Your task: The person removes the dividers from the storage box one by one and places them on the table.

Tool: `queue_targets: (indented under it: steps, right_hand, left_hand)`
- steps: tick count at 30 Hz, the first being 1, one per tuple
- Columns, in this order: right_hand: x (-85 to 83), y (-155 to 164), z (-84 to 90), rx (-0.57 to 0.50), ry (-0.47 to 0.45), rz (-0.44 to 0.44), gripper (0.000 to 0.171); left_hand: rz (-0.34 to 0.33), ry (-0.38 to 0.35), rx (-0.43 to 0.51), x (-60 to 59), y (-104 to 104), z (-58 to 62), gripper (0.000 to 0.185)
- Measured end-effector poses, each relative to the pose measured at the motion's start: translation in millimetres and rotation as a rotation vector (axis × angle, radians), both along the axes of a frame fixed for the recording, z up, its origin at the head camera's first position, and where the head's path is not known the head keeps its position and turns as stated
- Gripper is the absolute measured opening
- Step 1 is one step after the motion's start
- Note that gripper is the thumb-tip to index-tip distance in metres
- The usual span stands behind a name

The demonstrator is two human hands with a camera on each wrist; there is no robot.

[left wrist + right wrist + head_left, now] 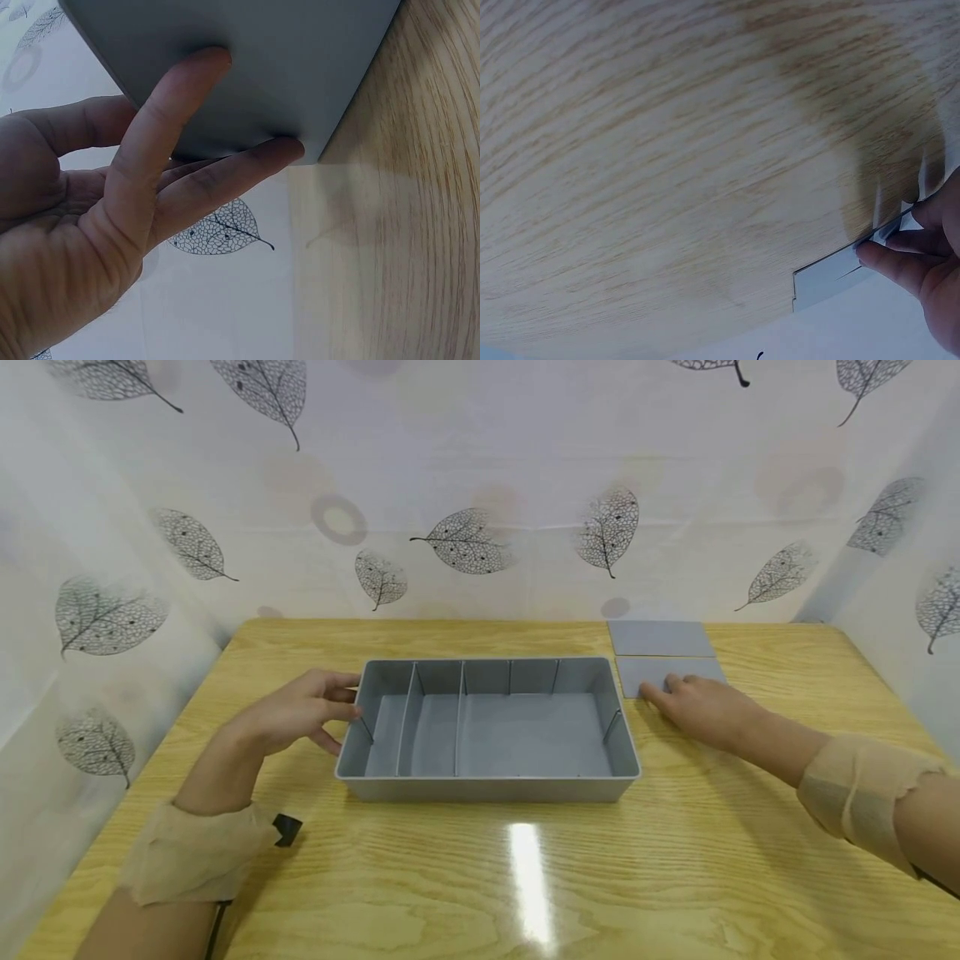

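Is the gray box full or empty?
Empty, apart from its dividers. The gray box shows a bare floor, with only two upright divider panels slotted in near its left end.

Under the right hand [701, 702]: near part of the flat grey rectangular plastic panel [645, 675] covered by the fingers, whether pinched or only pressed unclear. In the right wrist view, panel cut to one corner, hand cropped by the right edge. Beside the left hand [300, 710]: left end wall of the grey plastic divided tray [487, 789] partly hidden behind the fingertips; in the left wrist view only a bare outer wall, cropped at top. Near the left wrist: small black object [287, 829], too small to identify.
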State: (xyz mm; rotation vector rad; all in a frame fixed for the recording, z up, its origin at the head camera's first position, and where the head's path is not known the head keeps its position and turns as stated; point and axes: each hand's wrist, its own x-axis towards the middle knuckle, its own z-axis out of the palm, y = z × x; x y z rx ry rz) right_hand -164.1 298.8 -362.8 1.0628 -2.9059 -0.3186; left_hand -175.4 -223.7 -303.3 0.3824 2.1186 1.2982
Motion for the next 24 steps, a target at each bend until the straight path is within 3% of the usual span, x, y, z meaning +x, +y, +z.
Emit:
queue_targets:
  steps: [13, 24]
  right_hand:
    - [-1.6, -0.9, -1.1, -0.013, 0.018, 0.004, 0.026]
    - [-3.7, -3.5, 4.6, -0.097, -0.093, -0.082, 0.025]
  left_hand:
    - [0.001, -0.004, 0.001, -0.6, -1.0, -1.1, 0.062]
    - [0.0, -0.002, 0.006, -1.3, -1.6, -2.6, 0.062]
